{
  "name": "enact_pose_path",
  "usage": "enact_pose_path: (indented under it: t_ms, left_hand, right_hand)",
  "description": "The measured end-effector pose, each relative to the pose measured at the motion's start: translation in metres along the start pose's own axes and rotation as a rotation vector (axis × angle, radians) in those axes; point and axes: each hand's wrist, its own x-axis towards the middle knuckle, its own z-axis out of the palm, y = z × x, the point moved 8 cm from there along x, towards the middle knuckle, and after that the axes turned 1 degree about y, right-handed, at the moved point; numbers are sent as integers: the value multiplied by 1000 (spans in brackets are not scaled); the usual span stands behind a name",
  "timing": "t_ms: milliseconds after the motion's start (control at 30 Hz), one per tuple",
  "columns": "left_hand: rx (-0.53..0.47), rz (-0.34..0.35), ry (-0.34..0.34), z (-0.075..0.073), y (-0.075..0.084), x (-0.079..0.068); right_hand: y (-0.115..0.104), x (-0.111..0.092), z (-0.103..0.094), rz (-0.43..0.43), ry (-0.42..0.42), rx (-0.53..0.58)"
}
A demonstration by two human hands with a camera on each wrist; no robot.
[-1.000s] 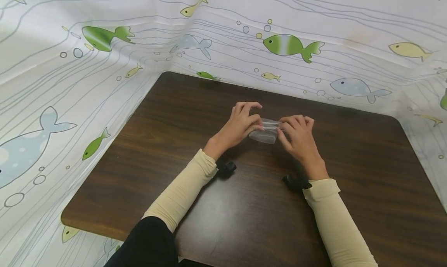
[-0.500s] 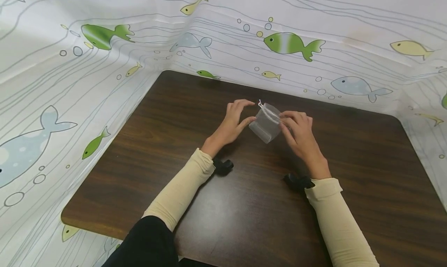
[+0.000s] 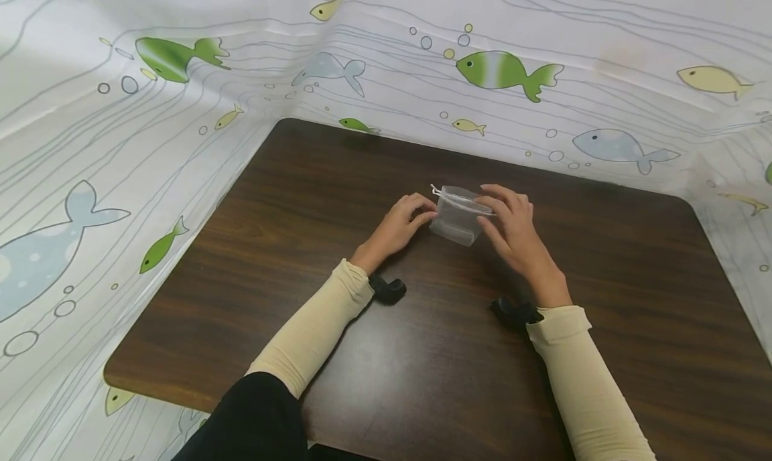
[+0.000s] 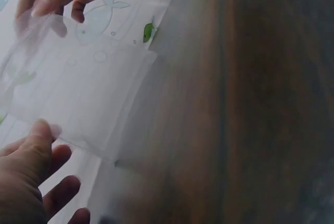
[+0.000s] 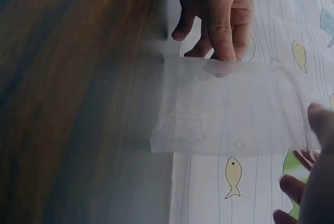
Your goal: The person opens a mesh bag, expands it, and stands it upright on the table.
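A sheer white drawstring pouch (image 3: 454, 217) is held up over the table between both hands, with its white cord ends (image 3: 435, 190) sticking out at the upper left corner. My left hand (image 3: 399, 222) pinches the pouch's left edge between thumb and forefinger. On the opposite side, my right hand (image 3: 512, 228) grips the pouch near its corded mouth, thumb in front and fingers behind. Through the thin fabric (image 4: 88, 85) in the left wrist view, the right hand's fingers show faintly. The right wrist view shows the pouch (image 5: 237, 106) stretched flat, its bottom seam toward the table.
The dark wooden table (image 3: 289, 200) has rounded corners. A white curtain (image 3: 398, 59) printed with fish surrounds its back and sides. Black wrist mounts (image 3: 389, 290) sit under both cream sleeves (image 3: 313, 323).
The pouch was seen low and folded, then turned with a corner toward me, and now hangs more level. My left hand let go with spread fingers, then pinched its left edge.
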Motion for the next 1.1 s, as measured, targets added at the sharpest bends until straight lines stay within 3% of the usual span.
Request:
enact_pose_path:
  t_ms: [400, 700, 800, 933, 1000, 1100]
  left_hand:
    - [-69, 5, -18, 2, -3, -3]
    - [-62, 3, -20, 0, -3, -5]
    - [-24, 8, -4, -2, -3, -5]
    - [101, -13, 82, -10, -5, -5]
    - [196, -36, 129, -16, -6, -5]
    - [348, -79, 157, -23, -8, -3]
  right_hand:
    - [3, -3, -4, 16, 18, 91]
    - [5, -5, -13, -20, 136, 176]
    - [13, -8, -16, 40, 172, 174]
    - [29, -14, -23, 210, 214, 71]
    - [39, -17, -24, 310, 191, -14]
    - [50, -20, -22, 426, 86, -128]
